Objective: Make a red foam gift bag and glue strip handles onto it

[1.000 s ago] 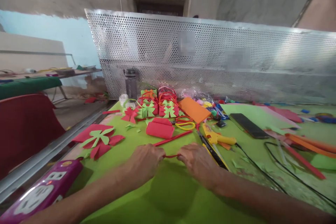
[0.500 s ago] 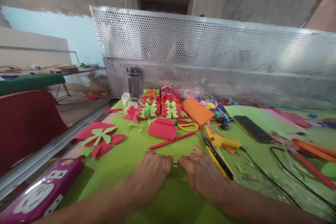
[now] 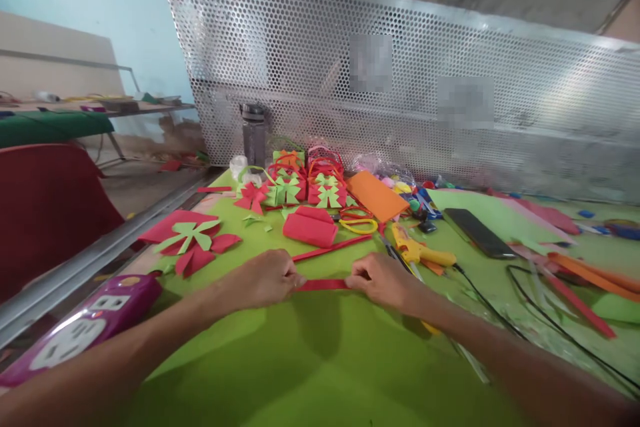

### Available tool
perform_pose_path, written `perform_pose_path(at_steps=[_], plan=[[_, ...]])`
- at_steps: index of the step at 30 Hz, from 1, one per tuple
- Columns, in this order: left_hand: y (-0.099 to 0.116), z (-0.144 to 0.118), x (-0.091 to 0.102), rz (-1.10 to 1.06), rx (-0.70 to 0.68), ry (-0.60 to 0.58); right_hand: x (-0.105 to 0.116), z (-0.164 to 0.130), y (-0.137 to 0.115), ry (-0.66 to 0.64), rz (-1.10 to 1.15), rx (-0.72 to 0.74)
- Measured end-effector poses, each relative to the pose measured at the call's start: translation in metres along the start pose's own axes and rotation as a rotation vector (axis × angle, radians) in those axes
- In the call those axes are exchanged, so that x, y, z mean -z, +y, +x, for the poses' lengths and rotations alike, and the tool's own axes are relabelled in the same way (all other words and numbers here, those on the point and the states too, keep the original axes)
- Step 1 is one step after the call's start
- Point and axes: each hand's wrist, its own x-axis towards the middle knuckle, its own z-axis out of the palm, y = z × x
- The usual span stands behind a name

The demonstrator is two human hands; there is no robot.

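My left hand and my right hand each pinch one end of a short red paper strip, stretched flat between them just above the green sheet that covers the table. A longer red strip lies just beyond my hands. A folded red paper piece sits behind it. My right wrist covers part of a yellow-and-black cutter.
Paper bows and small gift boxes cluster at the back by a bottle and a perforated metal screen. A yellow glue gun, a phone, cables and coloured strips lie right. A purple power strip sits left.
My hands have moved apart, so more of the red strip shows between them, now pulled straight. The view has tilted down and the exit sign has left the frame.
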Motion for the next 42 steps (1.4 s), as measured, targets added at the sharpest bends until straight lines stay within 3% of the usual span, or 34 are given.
perform_pose_path(at_steps=[5,8,13,17,23,29,33,37,42], plan=[[0.012,-0.012,-0.006,0.227,0.055,0.165,-0.003,0.003,0.000,0.038,-0.050,0.007],[0.022,-0.018,-0.013,0.365,0.007,0.232,-0.004,0.002,-0.001,0.043,-0.075,0.029],[0.032,-0.029,-0.036,0.330,-0.184,0.193,-0.001,-0.002,-0.005,0.036,-0.112,0.075],[0.025,-0.036,-0.055,0.284,-0.142,0.114,0.001,-0.003,-0.011,0.016,-0.136,0.096],[0.018,-0.040,-0.069,0.291,-0.151,0.284,-0.001,0.003,-0.010,0.052,-0.152,0.088],[0.024,-0.048,-0.071,0.325,-0.097,0.317,0.013,0.009,-0.024,0.035,-0.082,0.084],[0.025,-0.050,-0.072,0.363,-0.091,0.317,0.017,0.018,-0.036,-0.095,0.092,0.043],[0.026,-0.051,-0.069,0.372,-0.074,0.226,0.002,0.029,-0.035,-0.294,0.253,-0.011],[0.023,-0.047,-0.069,0.277,-0.176,0.314,-0.013,0.036,-0.028,-0.318,0.323,-0.051]])
